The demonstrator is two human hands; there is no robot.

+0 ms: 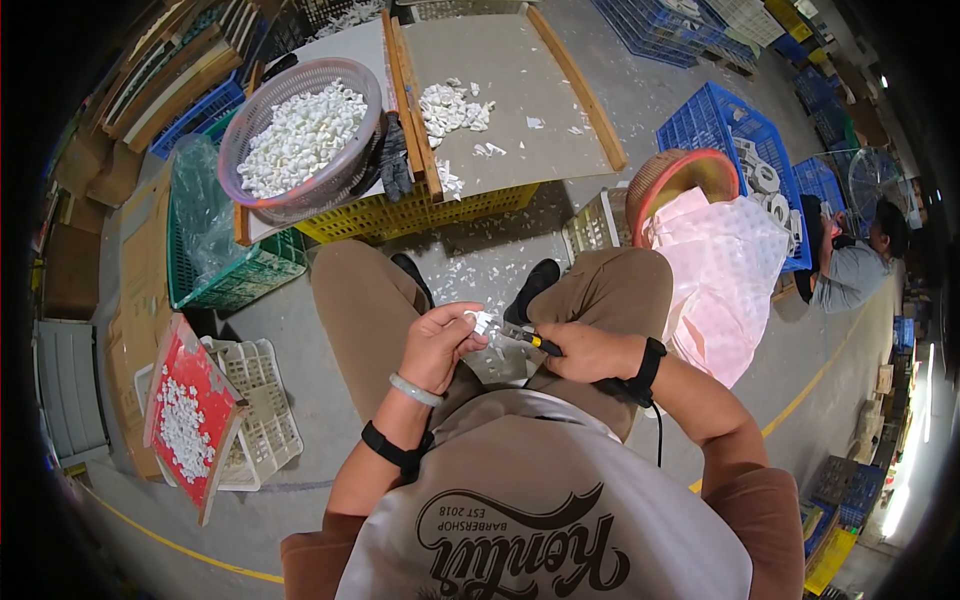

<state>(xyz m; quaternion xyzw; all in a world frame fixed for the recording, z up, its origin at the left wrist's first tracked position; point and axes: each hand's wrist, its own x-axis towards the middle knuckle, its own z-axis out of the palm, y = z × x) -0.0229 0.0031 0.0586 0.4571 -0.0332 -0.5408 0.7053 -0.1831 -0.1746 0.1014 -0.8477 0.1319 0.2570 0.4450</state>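
While I sit with my knees apart, my left hand (437,345) pinches a small white plastic part (481,321) between thumb and fingertips, just above my lap. My right hand (585,352) is closed around a knife-like tool with a black and yellow handle (541,344), its tip touching the white part. White shavings (487,272) litter the concrete floor between my black shoes (535,285). Ahead of me a flat board with wooden rails (520,100) rests on a yellow crate (420,212) and carries a heap of white pieces (450,107). Beside it, a pink round basket (300,135) is full of the same pieces. Left of me, a red tray (190,415) holds more. Another person (860,262) sits well apart on my right.
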